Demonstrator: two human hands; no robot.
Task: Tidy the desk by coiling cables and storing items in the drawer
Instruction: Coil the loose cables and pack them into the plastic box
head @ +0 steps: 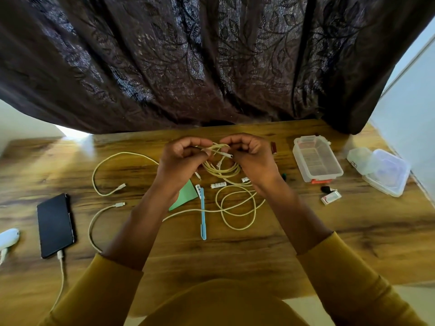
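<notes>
Over the wooden desk (235, 250) my left hand (181, 158) and my right hand (251, 156) both pinch a small coil of pale yellow cable (221, 165), lifted a little above the surface. A connector end of that cable sticks out between my fingers. One more loose cable (235, 208) lies looped just in front of my hands, and another (106, 175) curves off to the left. No drawer is in view.
A blue pen (203, 215), a green paper (186, 194) and small white adapters (218, 185) lie near the cables. A black phone (55, 225) on a charging lead lies left. A clear open box (316, 158), clear lids (386, 172) and small items sit right. A dark curtain (211, 67) hangs behind.
</notes>
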